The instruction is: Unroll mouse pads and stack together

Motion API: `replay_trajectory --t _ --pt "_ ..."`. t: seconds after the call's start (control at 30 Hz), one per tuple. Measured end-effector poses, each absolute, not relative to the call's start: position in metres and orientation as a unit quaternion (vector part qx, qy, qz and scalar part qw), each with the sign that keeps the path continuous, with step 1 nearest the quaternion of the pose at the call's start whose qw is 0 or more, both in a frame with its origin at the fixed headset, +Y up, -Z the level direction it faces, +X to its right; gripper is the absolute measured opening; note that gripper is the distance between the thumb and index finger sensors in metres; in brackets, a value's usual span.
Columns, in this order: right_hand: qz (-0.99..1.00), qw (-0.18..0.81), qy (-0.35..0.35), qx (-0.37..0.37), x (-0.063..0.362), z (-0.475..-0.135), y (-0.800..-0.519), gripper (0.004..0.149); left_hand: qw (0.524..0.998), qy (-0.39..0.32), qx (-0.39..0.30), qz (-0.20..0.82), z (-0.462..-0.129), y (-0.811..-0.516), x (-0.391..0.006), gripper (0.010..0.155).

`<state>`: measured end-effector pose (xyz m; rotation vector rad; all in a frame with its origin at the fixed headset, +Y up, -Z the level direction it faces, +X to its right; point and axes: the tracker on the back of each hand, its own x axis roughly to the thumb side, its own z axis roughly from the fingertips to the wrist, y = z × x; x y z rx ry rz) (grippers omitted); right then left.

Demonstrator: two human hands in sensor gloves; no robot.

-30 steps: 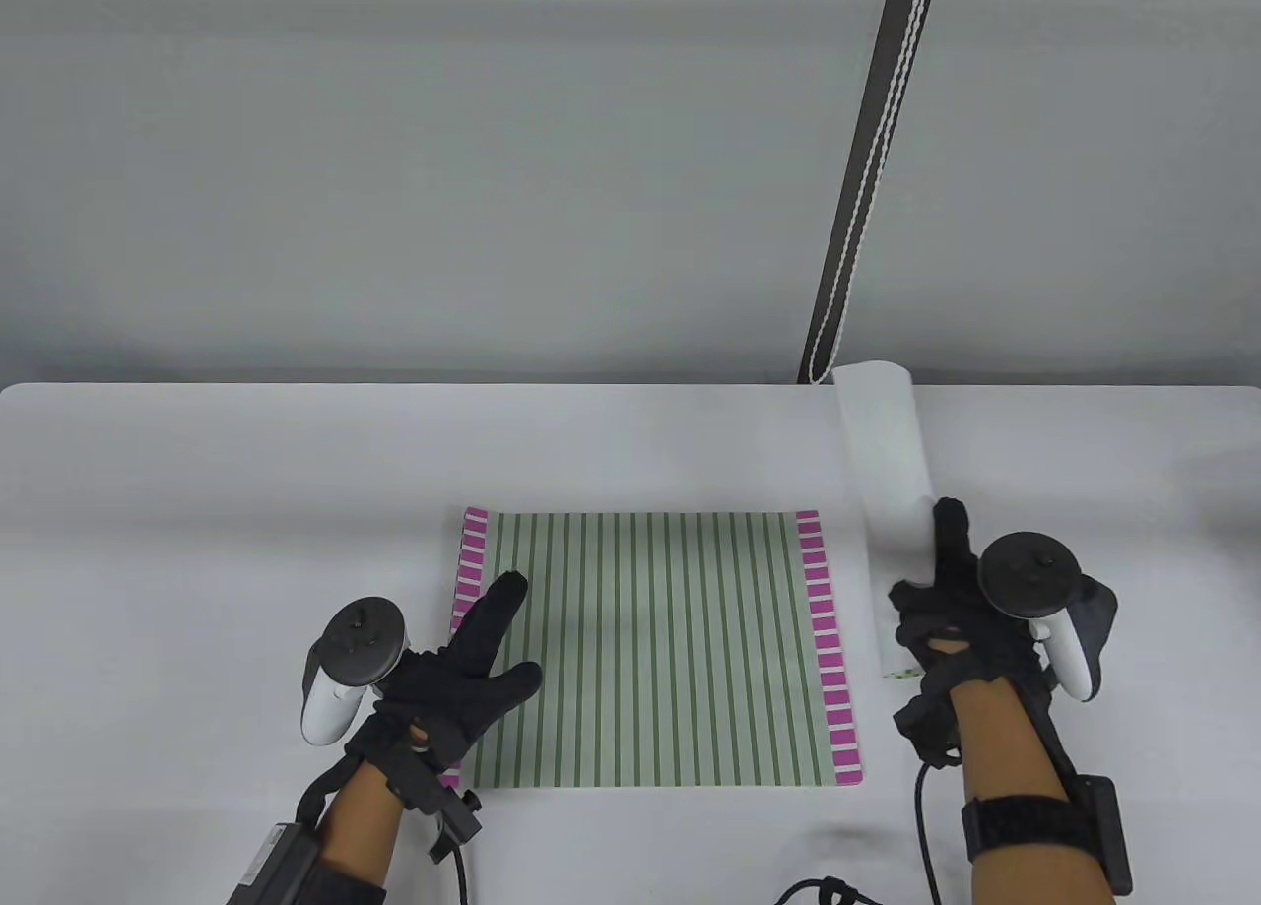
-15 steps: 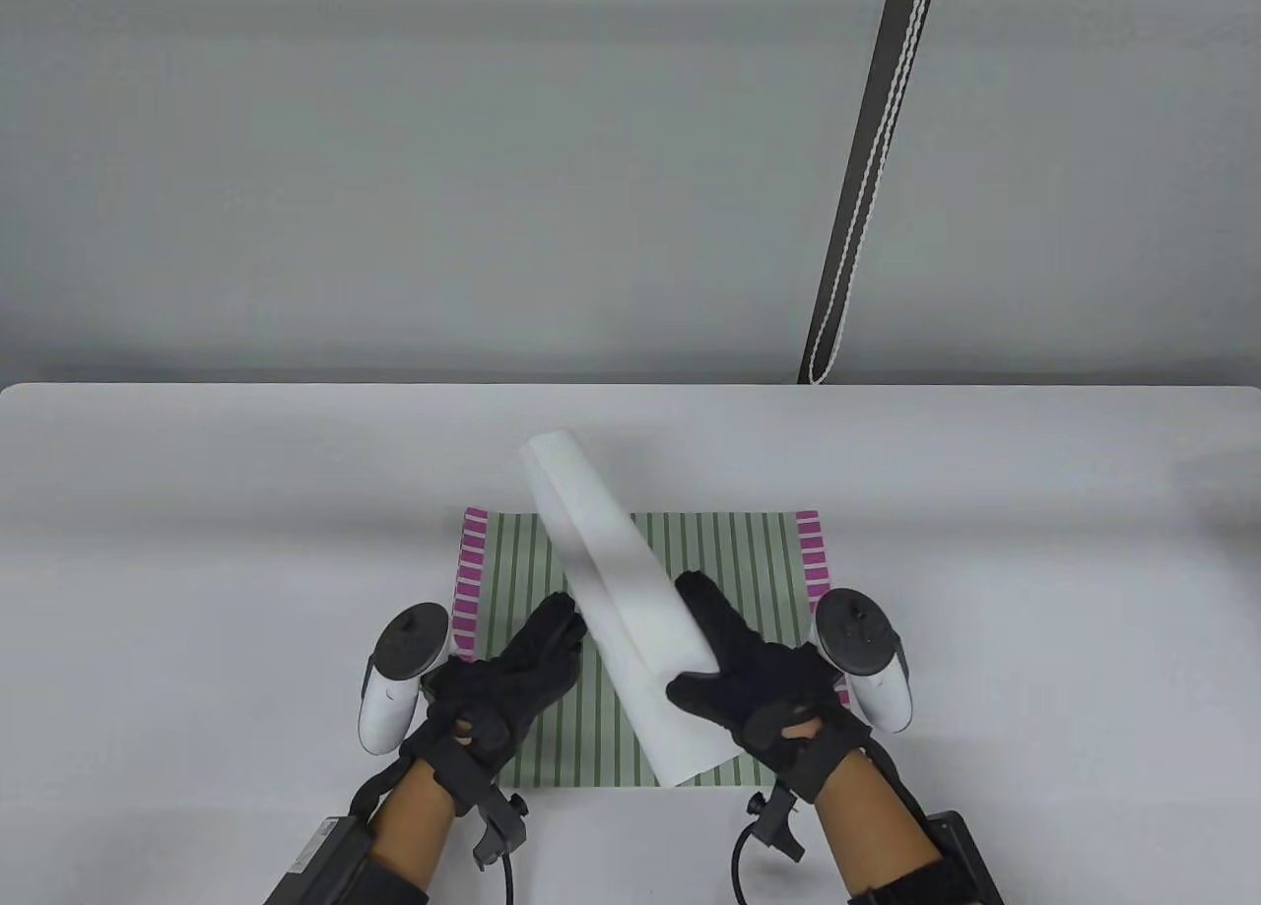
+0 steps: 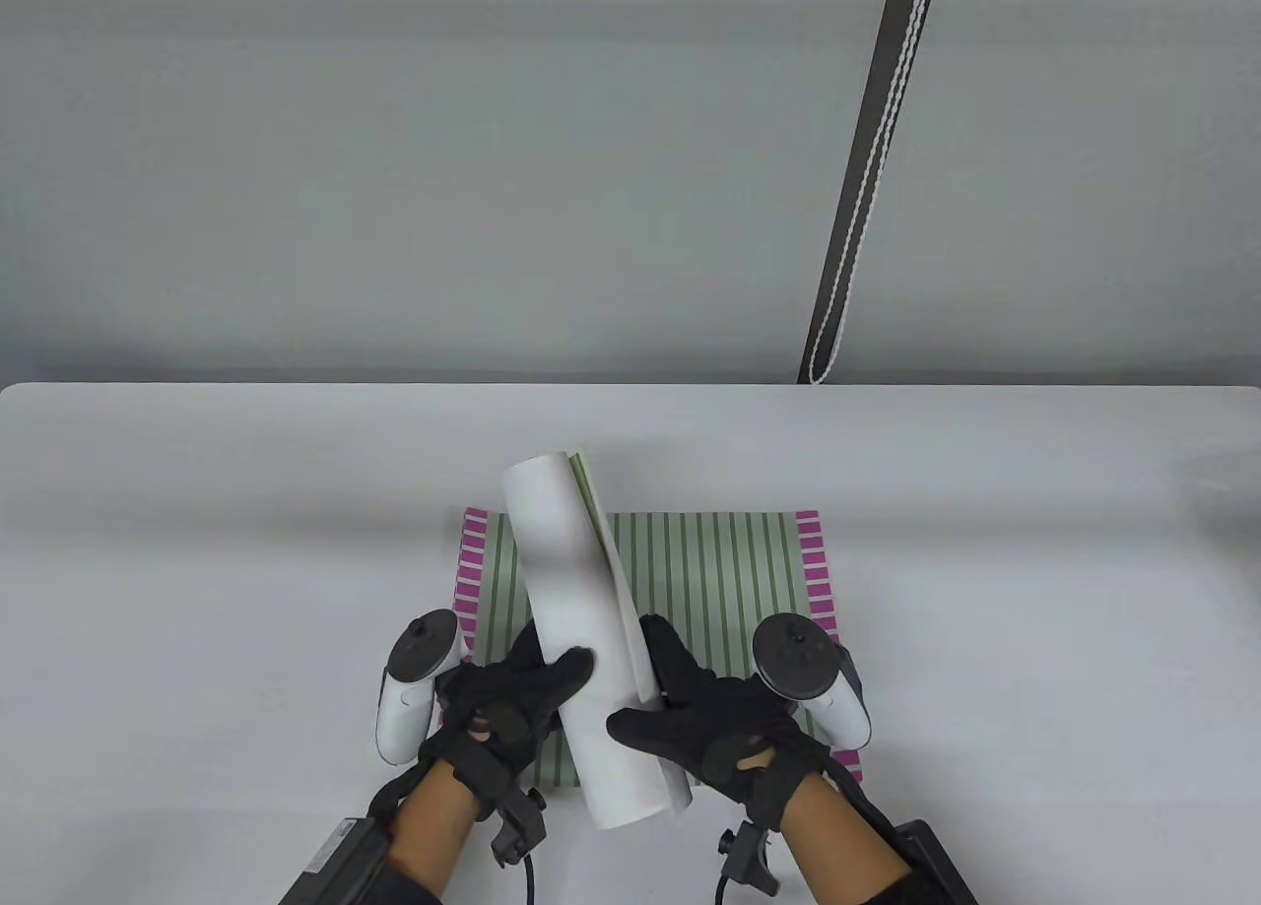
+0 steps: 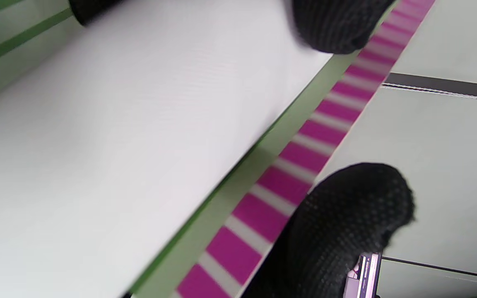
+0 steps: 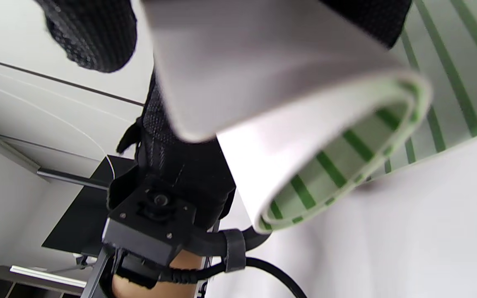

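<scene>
A flat mouse pad [image 3: 729,590] with green stripes and magenta side bands lies on the white table [image 3: 197,550]. A rolled mouse pad [image 3: 571,610], white outside and green-striped inside, is held over it, its far end pointing away from me. My left hand [image 3: 512,693] grips the roll from the left, thumb on top. My right hand [image 3: 690,718] grips it from the right near its loose outer edge. In the right wrist view the roll's open end [image 5: 333,165] shows the striped inner face. In the left wrist view the white roll [image 4: 118,136] lies above the flat pad's magenta band [image 4: 304,157].
A dark strap with a white cord [image 3: 867,166] hangs down the grey wall behind the table's far edge. Bare table surface lies to the left, right and behind the flat pad.
My right hand carried the roll from the table's right side to above the flat pad. My left hand left the pad's surface and took hold of the roll. The roll's outer edge has loosened slightly.
</scene>
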<state>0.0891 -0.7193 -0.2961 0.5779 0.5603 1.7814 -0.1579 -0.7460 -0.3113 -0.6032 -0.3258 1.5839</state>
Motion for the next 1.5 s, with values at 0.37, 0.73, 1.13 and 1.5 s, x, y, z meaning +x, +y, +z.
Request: replay_trajectory --t 0.37,0.73,1.13,1.5 --pt "0.690 0.654 0.232 0.205 0.111 -0.307 -0.729 0.065 0.607 -0.160 -0.293 0.721 -0.313 -0.748 -0.163 0.091" --pt "0.731 0.621 0.202 0.197 0.112 -0.306 -0.727 0.064 0.648 -0.124 -0.265 0.703 -0.311 -0.751 -0.168 0.085" --pt "0.746 0.605 0.186 0.206 0.105 -0.303 -0.723 0.064 0.638 -0.095 -0.278 0.712 -0.308 -0.758 -0.164 0.109" --pt "0.742 0.616 0.171 0.202 0.114 -0.307 -0.718 0.064 0.631 -0.085 -0.274 0.720 -0.311 -0.763 -0.179 0.097"
